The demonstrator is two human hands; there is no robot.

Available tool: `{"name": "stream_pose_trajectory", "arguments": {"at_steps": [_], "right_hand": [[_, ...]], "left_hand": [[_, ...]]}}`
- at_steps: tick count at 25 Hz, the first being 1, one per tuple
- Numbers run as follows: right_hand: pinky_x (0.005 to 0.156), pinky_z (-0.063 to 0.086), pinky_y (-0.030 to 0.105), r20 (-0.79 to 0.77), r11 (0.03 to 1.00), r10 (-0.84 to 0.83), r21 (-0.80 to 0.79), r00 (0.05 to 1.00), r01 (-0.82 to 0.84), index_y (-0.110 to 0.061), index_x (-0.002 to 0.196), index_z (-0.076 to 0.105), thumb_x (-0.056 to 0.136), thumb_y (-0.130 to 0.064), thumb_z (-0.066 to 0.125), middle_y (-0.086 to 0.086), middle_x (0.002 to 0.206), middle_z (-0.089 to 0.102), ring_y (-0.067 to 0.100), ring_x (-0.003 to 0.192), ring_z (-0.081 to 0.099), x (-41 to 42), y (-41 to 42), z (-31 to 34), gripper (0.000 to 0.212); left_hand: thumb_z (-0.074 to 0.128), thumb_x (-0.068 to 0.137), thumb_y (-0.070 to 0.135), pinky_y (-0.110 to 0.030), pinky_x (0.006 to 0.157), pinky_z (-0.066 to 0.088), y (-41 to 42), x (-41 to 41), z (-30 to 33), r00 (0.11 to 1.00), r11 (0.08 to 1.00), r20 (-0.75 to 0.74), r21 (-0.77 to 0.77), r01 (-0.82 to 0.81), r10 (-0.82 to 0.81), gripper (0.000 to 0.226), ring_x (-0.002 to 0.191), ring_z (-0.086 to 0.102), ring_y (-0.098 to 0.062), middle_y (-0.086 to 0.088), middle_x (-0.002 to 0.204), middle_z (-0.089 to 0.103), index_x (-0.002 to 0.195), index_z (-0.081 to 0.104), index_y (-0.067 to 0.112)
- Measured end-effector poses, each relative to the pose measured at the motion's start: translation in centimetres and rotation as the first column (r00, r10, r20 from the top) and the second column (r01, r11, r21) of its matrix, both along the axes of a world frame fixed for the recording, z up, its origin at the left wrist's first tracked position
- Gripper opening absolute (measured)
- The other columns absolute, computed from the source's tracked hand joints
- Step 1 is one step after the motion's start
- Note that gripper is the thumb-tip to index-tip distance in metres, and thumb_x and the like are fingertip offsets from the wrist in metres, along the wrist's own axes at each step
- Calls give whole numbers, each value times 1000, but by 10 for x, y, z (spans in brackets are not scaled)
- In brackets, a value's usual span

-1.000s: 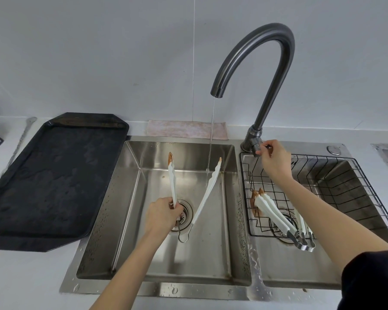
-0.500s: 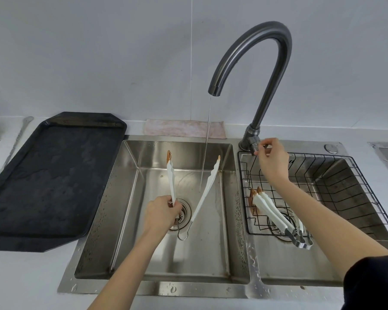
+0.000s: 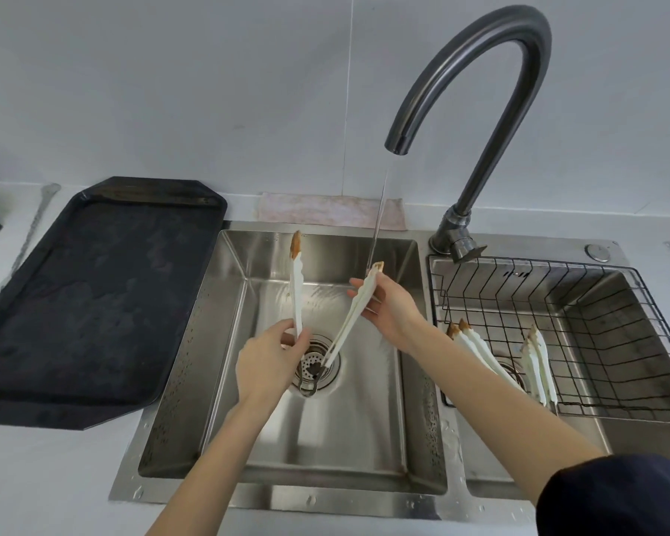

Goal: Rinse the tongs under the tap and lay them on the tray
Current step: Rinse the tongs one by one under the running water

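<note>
A pair of white tongs (image 3: 341,326) is held open in a V over the left basin of a steel double sink (image 3: 422,381), its hinge low above the drain and its two arms pointing up and away toward the wall. Both tips are stained brown. The left hand (image 3: 267,365) is closed around the left arm near the hinge. The right hand (image 3: 387,311) pinches the right arm just below its tip, fingers partly curled around it. A thin stream of water falls from the curved tap (image 3: 476,90) and lands on or right beside that right tip; the left tip lies off to the left of the stream, out of the water.

The black tray (image 3: 93,303) lies on the table to the left of the sink, beside the left hand, so that hand is nearer for laying the tongs down.

Counted: one pair of tongs in the hands, and what looks like two more pairs in the wire basket (image 3: 596,303) in the right basin. One tray, one tap, and one cloth (image 3: 325,214) behind the sink.
</note>
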State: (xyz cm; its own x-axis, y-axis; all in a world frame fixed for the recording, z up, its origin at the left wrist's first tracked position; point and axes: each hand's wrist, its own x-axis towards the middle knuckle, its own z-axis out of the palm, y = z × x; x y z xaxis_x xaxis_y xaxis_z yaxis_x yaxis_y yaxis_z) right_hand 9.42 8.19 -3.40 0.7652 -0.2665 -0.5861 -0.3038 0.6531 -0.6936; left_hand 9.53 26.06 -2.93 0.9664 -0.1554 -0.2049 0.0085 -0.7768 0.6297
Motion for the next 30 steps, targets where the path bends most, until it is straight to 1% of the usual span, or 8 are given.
{"name": "stream_pose_trajectory", "arguments": {"at_steps": [7, 10, 13, 16, 20, 23, 26, 30], "right_hand": [[86, 46, 33, 22, 982, 2, 189, 1000, -6, -3, 131, 42, 101, -22, 28, 14, 132, 54, 23, 97, 59, 18, 6, -6, 38], [79, 47, 30, 20, 978, -16, 208, 1000, 12, -9, 122, 46, 101, -26, 31, 6, 104, 61, 18, 91, 60, 22, 6, -5, 31], [74, 45, 26, 1, 968, -89, 235, 996, 87, -14, 98, 53, 97, -31, 44, 1, 69, 58, 13, 69, 54, 29, 5, -3, 20], [67, 44, 23, -26, 946, -161, 280, 987, 162, -12, 76, 50, 91, -34, 54, -3, 41, 46, 8, 43, 46, 35, -1, 6, 27], [45, 46, 17, -34, 956, -172, 234, 985, 175, -14, 70, 51, 88, -41, 56, -4, 46, 45, 7, 33, 44, 38, -8, 21, 33], [38, 45, 16, -15, 955, -166, 246, 986, 165, -11, 74, 54, 92, -45, 47, -3, 44, 50, 8, 34, 46, 39, -10, 26, 39], [42, 48, 17, 38, 957, -126, 267, 991, 112, -11, 72, 55, 97, -39, 40, -2, 48, 57, 8, 38, 54, 36, -12, 31, 40], [65, 47, 26, 190, 999, -32, 22, 981, 29, -13, 96, 58, 96, -7, 43, 1, 73, 54, 12, 63, 54, 31, -16, 30, 16]], "left_hand": [[61, 84, 39, -26, 72, 43, 5, 10, 11, 997, 992, 40, -102, -69, 74, 33, 74, 57, -14, 4, 82, 65, 109, 66, 18], [62, 83, 38, -27, 72, 46, 4, 11, 6, 998, 983, -16, -169, -68, 66, 25, 68, 59, -14, 6, 76, 63, 101, 67, 21], [61, 84, 35, -32, 69, 54, 2, 13, -2, 984, 942, -168, -316, -109, 57, 7, 48, 59, -2, 5, 68, 70, 80, 64, 30], [57, 89, 26, -16, 51, 49, -5, 10, -6, 934, 893, -355, -406, -196, 43, 18, 37, 52, 2, 7, 60, 66, 81, 67, 14], [54, 90, 26, -24, 61, 49, -19, 2, -11, 883, 869, -468, -426, -251, 26, 30, 60, 59, -18, -13, 77, 71, 86, 71, 2], [52, 91, 21, -14, 51, 49, -28, -1, -12, 872, 855, -490, -451, -254, 0, 27, 56, 57, -16, 2, 61, 70, 76, 70, 8], [51, 91, 20, -11, 47, 48, -28, -2, -11, 873, 856, -488, -456, -243, -13, 28, 52, 59, -13, 14, 47, 66, 70, 69, 14], [52, 91, 20, -13, 50, 50, -27, -2, -15, 877, 869, -480, -436, -233, -5, 28, 55, 61, -16, 12, 45, 65, 76, 71, 5]]}}
